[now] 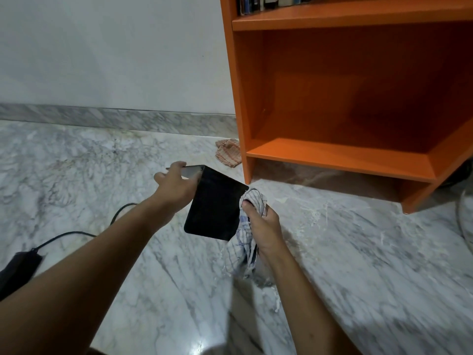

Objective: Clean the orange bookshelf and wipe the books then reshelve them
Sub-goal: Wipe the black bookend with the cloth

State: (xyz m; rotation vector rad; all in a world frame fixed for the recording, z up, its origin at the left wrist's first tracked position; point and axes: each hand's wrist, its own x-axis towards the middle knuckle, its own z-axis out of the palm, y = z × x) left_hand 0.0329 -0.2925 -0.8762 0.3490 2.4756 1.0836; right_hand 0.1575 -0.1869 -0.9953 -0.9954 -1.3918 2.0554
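The left hand (176, 185) grips a black book (215, 208) at its upper corner, fingers curled over the far edge and thumb side toward the camera. The book is held above the floor, tilted, with its dark cover facing up. A pale sliver shows beside the fingers; it may be a lifted cover or page edges, but motion blur makes it hard to tell.

The right hand (261, 224) is closed around a bunched white cloth with blue checks (243, 254). The thumb presses on top of the wad, which touches the book's right edge near its upper corner. The rest of the cloth hangs down below the hand.

Under both arms lies a grey-veined marble floor (358, 252). The orange bookshelf (332, 155) stands ahead on the right, and its lower compartment holds nothing. A row of books (256, 3) stands on the shelf above, at the top edge of the view.

An orange checked rag (229, 152) lies crumpled on the floor against the bookshelf's left side panel. At far left, a black cable (64, 235) runs across the marble to a black power adapter (18, 267). A white wall (102, 47) with a marble skirting (102, 116) closes the background.
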